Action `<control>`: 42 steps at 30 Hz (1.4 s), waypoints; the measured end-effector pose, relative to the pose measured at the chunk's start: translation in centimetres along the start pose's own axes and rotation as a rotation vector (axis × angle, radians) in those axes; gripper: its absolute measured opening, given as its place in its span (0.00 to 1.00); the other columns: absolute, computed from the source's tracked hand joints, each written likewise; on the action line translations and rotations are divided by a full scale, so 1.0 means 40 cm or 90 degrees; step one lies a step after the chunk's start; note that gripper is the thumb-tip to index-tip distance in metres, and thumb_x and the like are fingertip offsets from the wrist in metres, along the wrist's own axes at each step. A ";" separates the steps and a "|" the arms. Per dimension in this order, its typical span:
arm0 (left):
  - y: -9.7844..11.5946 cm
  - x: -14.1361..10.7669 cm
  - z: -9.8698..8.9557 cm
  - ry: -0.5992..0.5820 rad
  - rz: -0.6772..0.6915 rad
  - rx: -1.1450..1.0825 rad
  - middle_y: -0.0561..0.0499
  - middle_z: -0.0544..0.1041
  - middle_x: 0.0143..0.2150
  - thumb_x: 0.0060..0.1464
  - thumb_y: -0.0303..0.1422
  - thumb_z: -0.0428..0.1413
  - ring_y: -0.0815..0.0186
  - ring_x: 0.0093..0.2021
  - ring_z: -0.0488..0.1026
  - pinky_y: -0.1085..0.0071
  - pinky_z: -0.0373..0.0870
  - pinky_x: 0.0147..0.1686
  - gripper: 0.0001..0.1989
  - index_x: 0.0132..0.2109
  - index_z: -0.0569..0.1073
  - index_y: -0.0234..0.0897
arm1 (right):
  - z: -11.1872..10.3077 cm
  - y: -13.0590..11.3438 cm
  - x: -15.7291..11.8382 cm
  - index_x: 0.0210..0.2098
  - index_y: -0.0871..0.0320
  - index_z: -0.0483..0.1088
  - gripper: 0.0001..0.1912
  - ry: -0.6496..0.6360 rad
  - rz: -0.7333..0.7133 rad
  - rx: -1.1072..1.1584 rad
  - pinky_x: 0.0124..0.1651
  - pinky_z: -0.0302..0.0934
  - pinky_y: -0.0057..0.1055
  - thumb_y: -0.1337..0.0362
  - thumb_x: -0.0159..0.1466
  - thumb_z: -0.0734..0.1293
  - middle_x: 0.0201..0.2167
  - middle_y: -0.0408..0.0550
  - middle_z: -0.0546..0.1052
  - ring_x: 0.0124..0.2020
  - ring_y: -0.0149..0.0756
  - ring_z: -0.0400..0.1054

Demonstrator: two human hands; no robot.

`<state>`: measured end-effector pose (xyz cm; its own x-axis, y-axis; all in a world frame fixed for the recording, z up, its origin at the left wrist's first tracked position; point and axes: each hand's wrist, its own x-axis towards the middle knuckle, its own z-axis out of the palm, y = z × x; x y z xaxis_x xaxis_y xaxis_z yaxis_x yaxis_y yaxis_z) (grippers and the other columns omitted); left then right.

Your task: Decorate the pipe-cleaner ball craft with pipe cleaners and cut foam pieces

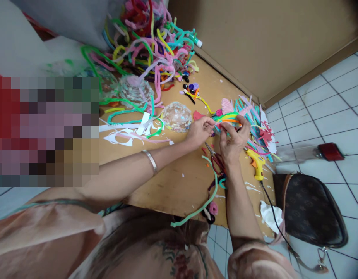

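Observation:
My left hand (199,131) is closed, thumb and forefinger pinched at the left end of a curved bundle of pipe cleaners (228,117) in yellow, orange and green. At the bundle's other end, the fingers of my right hand (234,140) are bent around it. Fingertips hide part of where each hand grips. Just below the hands lie red-handled scissors (216,161), their blades toward my left hand. A clear dome covered in dried glue (177,116) sits left of my left hand. To the right of my right hand rests a yellow glue gun (256,163).
A tangled heap of pipe cleaners (155,50) fills the table's far left. White paper scraps (119,137) lie in front of it. More pipe cleaners (247,108) lie behind my hands. A brown handbag (312,211) stands right of the table, near the glue gun's cord (271,205). A blurred-out person is at left.

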<state>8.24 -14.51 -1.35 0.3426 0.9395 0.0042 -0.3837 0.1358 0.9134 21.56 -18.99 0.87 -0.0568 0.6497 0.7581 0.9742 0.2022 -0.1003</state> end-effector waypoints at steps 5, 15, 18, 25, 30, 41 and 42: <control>-0.002 -0.006 0.002 0.002 0.018 0.014 0.54 0.75 0.29 0.55 0.19 0.51 0.76 0.27 0.72 0.79 0.71 0.33 0.07 0.37 0.73 0.31 | -0.001 -0.002 -0.001 0.38 0.55 0.77 0.09 -0.001 0.003 -0.003 0.53 0.61 0.49 0.62 0.63 0.64 0.53 0.56 0.68 0.54 0.49 0.64; -0.031 -0.036 0.015 -0.014 0.087 0.131 0.44 0.81 0.44 0.56 0.21 0.46 0.72 0.33 0.76 0.73 0.76 0.39 0.20 0.50 0.78 0.30 | -0.006 -0.005 -0.002 0.38 0.55 0.76 0.09 -0.009 0.012 0.006 0.51 0.63 0.48 0.62 0.64 0.63 0.53 0.57 0.68 0.55 0.50 0.64; -0.043 -0.047 0.020 -0.035 0.110 0.162 0.43 0.81 0.44 0.56 0.22 0.47 0.70 0.33 0.76 0.72 0.76 0.39 0.23 0.56 0.74 0.28 | -0.008 -0.005 -0.002 0.38 0.56 0.76 0.09 -0.007 0.004 -0.001 0.51 0.64 0.47 0.62 0.64 0.64 0.53 0.57 0.68 0.55 0.49 0.64; -0.048 -0.059 0.020 -0.089 0.202 0.298 0.46 0.80 0.40 0.56 0.25 0.47 0.68 0.35 0.74 0.71 0.74 0.42 0.27 0.62 0.68 0.29 | -0.018 0.005 -0.001 0.42 0.55 0.75 0.11 -0.027 0.012 0.003 0.52 0.64 0.47 0.64 0.61 0.65 0.52 0.56 0.67 0.55 0.48 0.64; -0.047 -0.068 0.019 -0.156 0.199 0.398 0.47 0.78 0.35 0.55 0.24 0.47 0.64 0.36 0.74 0.68 0.72 0.43 0.34 0.69 0.55 0.22 | -0.018 0.000 0.000 0.42 0.56 0.76 0.11 -0.017 0.015 0.011 0.53 0.63 0.45 0.66 0.61 0.65 0.52 0.56 0.67 0.55 0.47 0.64; -0.049 -0.070 0.019 -0.147 0.187 0.356 0.50 0.78 0.33 0.55 0.24 0.47 0.65 0.34 0.73 0.71 0.70 0.40 0.34 0.69 0.56 0.25 | -0.017 -0.011 -0.002 0.41 0.55 0.75 0.11 -0.046 0.023 0.014 0.54 0.61 0.49 0.60 0.64 0.63 0.54 0.56 0.67 0.56 0.51 0.62; -0.050 -0.070 0.019 -0.146 0.184 0.355 0.50 0.78 0.33 0.55 0.24 0.47 0.65 0.34 0.73 0.71 0.70 0.40 0.34 0.69 0.56 0.26 | -0.018 -0.012 -0.002 0.42 0.55 0.75 0.11 -0.048 0.022 0.012 0.54 0.61 0.49 0.60 0.64 0.63 0.54 0.56 0.67 0.56 0.51 0.62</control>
<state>8.70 -17.66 -2.88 0.4893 0.8148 0.3109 -0.0071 -0.3528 0.9357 21.25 -19.65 1.32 -0.0401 0.7098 0.7033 0.9715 0.1923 -0.1387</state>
